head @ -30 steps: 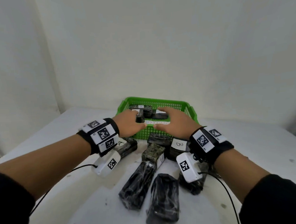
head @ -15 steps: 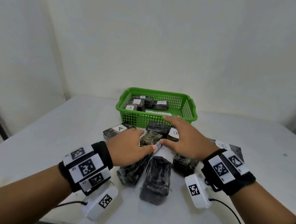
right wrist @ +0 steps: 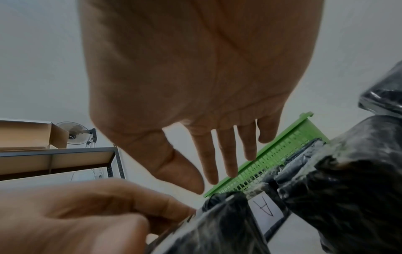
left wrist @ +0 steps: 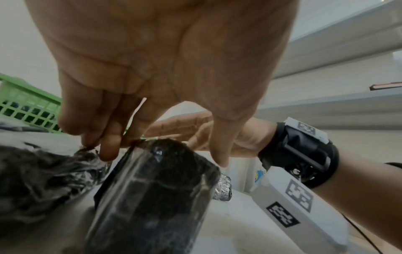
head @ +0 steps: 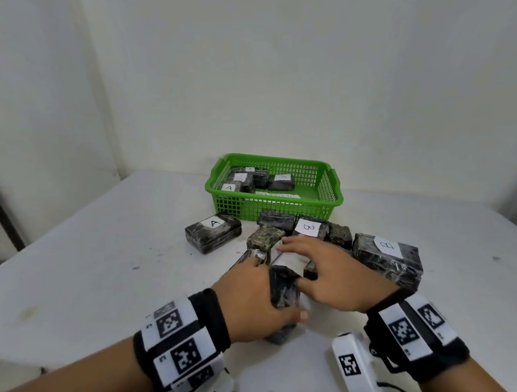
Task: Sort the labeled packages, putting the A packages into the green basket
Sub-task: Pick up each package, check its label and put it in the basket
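Observation:
The green basket (head: 328, 189) stands at the back with several A packages in it. In front of it lie dark wrapped packages: one marked A (head: 212, 232), two marked B (head: 308, 227) (head: 386, 258). My left hand (head: 275, 288) grips an unlabeled-side dark package (head: 285, 296) near me, fingers on its far edge and thumb round its near side; the left wrist view shows this hand (left wrist: 165, 154) astride the package (left wrist: 152, 197). My right hand (head: 293, 264) is held flat with straight fingers over the pile, holding nothing. Below the right hand (right wrist: 206, 182) lies an A label (right wrist: 266, 212).
The white table (head: 105, 263) meets walls at the back and left. More dark packages (head: 265, 239) crowd between my hands and the basket. A metal shelf with a cardboard box (right wrist: 28, 135) shows in the right wrist view.
Both hands drew back from the basket toward me. The left hand went from resting on the pile to gripping the near dark package. The right hand stayed flat.

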Available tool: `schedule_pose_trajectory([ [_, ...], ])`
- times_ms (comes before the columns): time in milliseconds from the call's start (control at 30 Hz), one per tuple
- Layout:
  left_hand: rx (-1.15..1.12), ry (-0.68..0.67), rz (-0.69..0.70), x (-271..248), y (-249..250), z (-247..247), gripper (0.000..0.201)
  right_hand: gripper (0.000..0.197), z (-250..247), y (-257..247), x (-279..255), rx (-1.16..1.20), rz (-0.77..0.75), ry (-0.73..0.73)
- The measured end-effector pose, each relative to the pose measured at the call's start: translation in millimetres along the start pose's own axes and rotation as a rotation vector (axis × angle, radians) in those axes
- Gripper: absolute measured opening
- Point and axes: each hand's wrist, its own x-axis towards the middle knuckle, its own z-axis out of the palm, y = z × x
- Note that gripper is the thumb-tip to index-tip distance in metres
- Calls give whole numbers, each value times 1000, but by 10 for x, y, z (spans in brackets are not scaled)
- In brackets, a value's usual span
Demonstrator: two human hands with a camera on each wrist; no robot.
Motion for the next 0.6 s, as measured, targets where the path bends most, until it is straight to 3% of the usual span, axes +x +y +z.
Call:
schedule_pose_trajectory([
  [200,-30,89,29,34,40,46,31,70,72,-51,-96,114,-36,-125],
  [433,-247,77,-83,154,-149,-143,49,64,-28,112,9,232,49,-103],
  [600,-539,103,-101,369,-302,-410,54,56,-98,260,157,568,76,27],
])
